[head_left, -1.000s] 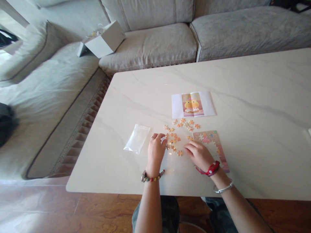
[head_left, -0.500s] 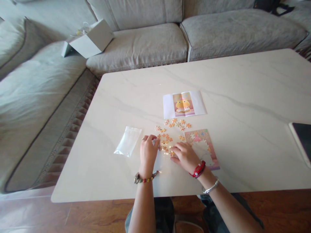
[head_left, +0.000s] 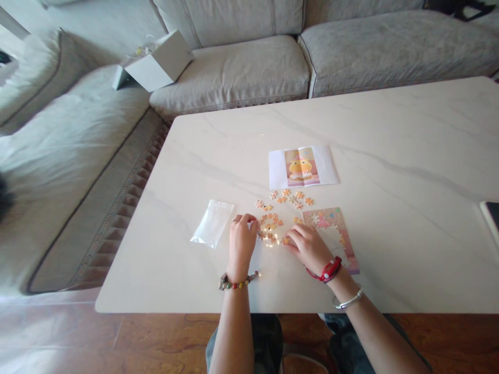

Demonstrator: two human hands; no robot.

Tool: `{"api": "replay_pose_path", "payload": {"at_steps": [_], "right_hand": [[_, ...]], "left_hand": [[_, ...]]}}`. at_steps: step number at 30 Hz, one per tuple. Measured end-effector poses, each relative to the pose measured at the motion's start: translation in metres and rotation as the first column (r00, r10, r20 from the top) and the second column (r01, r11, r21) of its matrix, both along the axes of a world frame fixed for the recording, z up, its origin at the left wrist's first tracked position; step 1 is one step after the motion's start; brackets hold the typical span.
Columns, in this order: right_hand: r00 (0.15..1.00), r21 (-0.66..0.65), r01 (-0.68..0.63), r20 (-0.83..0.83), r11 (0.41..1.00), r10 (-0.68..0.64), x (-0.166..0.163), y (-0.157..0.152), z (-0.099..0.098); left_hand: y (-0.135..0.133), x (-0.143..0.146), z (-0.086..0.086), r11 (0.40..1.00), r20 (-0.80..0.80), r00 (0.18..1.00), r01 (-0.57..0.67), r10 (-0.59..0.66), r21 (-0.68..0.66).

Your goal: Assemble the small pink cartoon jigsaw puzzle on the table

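Several small orange, yellow and pink jigsaw puzzle pieces point(head_left: 274, 218) lie loose on the table between my hands. My left hand point(head_left: 242, 240) is at their left edge, its fingers curled toward the thumb; what they hold, if anything, is hidden. My right hand point(head_left: 311, 248) pinches a small orange puzzle piece point(head_left: 286, 240) at its fingertips. Partly under that hand lies the puzzle board point(head_left: 349, 248), with pieces fitted along its border and a pale open middle. A printed sheet point(head_left: 329, 165) beyond the pieces shows a yellow cartoon character.
A clear plastic bag point(head_left: 213, 223) lies left of my left hand. A dark-screened device point(head_left: 491, 221) sits at the right edge of the marble-patterned table point(head_left: 163, 208). Behind the table stands a grey sofa point(head_left: 249, 67) with a white box point(head_left: 166, 62) on it.
The view has shifted slightly, so everything sits farther right. My right hand has drawn a little right, away from the loose pieces, with a puzzle piece at its fingertips. My left hand stays by them.
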State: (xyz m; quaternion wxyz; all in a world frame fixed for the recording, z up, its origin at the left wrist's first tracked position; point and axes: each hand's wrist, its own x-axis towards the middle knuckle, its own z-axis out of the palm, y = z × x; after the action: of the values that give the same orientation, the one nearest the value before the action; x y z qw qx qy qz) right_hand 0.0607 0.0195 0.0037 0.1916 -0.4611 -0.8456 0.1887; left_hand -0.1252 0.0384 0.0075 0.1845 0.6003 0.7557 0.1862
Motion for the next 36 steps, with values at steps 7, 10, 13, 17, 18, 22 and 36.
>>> {"api": "replay_pose_path", "payload": {"at_steps": [7, 10, 13, 17, 18, 22, 36], "right_hand": [[0.978, 0.027, 0.206, -0.045, 0.978, -0.205, 0.034, 0.017, -0.007], [0.945, 0.028, 0.318, -0.085, 0.948, -0.315, 0.052, 0.025, -0.013], [0.911, 0.036, 0.405, -0.108, 0.914, -0.399, 0.062, 0.03, -0.015], [0.909, 0.05, 0.408, -0.113, 0.912, -0.4, 0.059, 0.028, -0.01], [0.914, 0.052, 0.397, -0.114, 0.916, -0.389, 0.058, 0.026, -0.007], [0.917, 0.054, 0.392, -0.109, 0.918, -0.385, 0.053, 0.023, 0.001], [0.979, -0.12, 0.201, -0.001, 0.972, -0.203, -0.007, 0.107, 0.01]], "left_hand": [[-0.001, -0.012, 0.002, 0.999, -0.002, 0.999, -0.048, 0.048, -0.012], [0.0, -0.016, 0.003, 0.997, 0.011, 0.998, -0.064, 0.064, -0.033], [0.001, -0.016, 0.003, 0.997, 0.031, 0.997, -0.074, 0.076, -0.037], [0.002, -0.015, 0.001, 0.997, 0.056, 0.996, -0.068, 0.069, -0.027], [0.002, -0.015, 0.001, 0.998, 0.061, 0.996, -0.066, 0.067, -0.021], [0.003, -0.016, 0.001, 0.996, 0.088, 0.993, -0.083, 0.084, -0.011], [0.004, -0.019, -0.004, 0.995, 0.144, 0.985, -0.1, 0.1, -0.006]]}}
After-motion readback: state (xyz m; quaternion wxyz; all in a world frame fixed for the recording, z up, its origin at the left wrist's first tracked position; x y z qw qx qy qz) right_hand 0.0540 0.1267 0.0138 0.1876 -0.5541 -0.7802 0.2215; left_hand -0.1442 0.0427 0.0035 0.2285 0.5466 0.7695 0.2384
